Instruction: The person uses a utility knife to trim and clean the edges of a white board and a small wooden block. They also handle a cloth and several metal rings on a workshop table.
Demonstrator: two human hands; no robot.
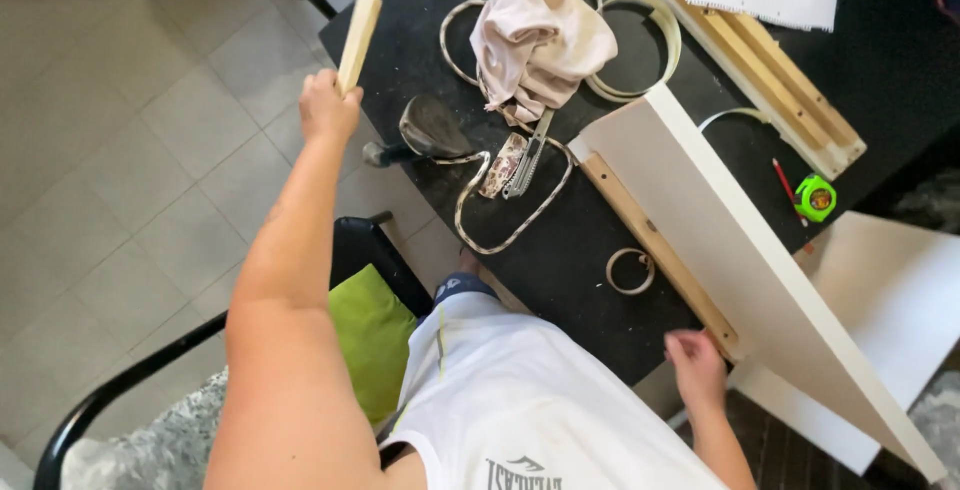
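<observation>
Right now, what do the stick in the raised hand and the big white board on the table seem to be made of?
The stick in the left hand looks like bare, unfinished wood: pale tan, matte, square-cut. The white board by the right hand looks like laminated or painted panel: smooth, even white face. Its core is not visible.
</observation>
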